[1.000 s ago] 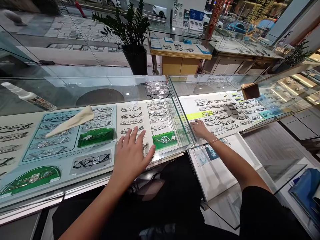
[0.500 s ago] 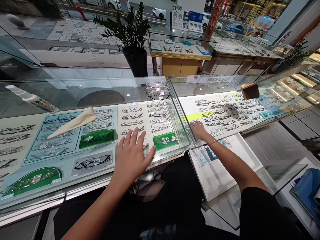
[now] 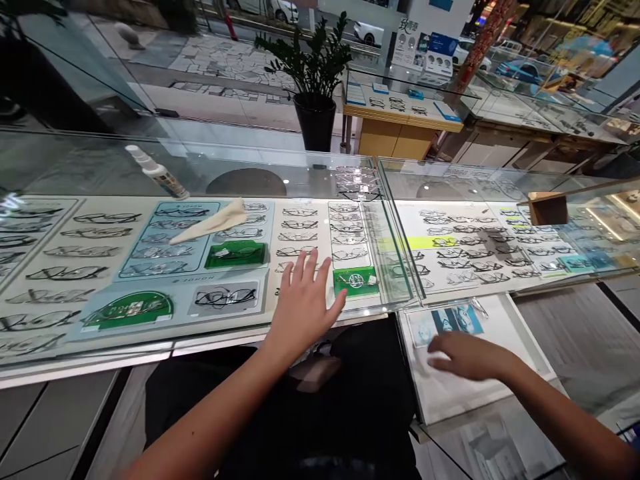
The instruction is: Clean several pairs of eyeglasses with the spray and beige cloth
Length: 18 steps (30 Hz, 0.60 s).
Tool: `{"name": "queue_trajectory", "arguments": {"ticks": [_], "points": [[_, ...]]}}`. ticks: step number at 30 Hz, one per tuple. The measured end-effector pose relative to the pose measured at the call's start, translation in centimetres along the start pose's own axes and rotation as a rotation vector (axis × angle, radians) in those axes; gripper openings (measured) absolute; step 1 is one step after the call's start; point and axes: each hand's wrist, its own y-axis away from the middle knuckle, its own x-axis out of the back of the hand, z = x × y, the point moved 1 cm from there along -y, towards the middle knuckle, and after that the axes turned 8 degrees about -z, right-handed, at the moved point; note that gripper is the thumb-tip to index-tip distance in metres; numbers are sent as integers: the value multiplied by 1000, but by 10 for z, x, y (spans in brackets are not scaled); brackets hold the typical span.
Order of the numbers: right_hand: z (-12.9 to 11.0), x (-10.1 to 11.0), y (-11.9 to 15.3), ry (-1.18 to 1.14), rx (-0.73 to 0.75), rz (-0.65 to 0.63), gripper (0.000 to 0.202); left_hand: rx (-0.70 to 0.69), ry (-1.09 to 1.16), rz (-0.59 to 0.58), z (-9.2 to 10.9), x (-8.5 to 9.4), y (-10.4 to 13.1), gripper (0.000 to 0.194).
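Observation:
My left hand [image 3: 306,303] lies with fingers spread on the glass top of the display case [image 3: 320,323], holding nothing. Beneath the glass around it are rows of eyeglasses [image 3: 299,237] and a green display card [image 3: 356,281]. Over the pulled-out white drawer [image 3: 450,397], my right hand [image 3: 470,357] hovers with bent fingers, its thumb apart from them and nothing visible in its grasp. Blue-and-white packets [image 3: 457,319] lie at the drawer's far end, just beyond the fingers. A cream cloth [image 3: 213,221] and a white spray bottle [image 3: 159,175] rest on the glass to the left.
Stacked eyeglasses [image 3: 358,183] lie on the glass near the joint between the cases. A brown box-like block [image 3: 548,209] stands on the right case [image 3: 500,291]. Behind are a potted plant [image 3: 316,120] and another display table [image 3: 400,127].
My right hand has left the right case's near edge and come down over the drawer. My left hand stays on the glass, fingers spread. The view has turned left.

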Motion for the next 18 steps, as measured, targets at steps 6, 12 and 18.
{"name": "queue_trajectory", "arguments": {"ticks": [6, 12, 18], "points": [[-69, 58, 71, -64, 209, 238, 51, 11, 31, -26, 2, 0, 1, 75], [-117, 175, -24, 306, 261, 738, 76, 2, 39, -3, 3, -1, 2, 77], [-106, 252, -147, 440, 141, 888, 87, 4, 52, 36, 2, -4, 1, 73]]}}
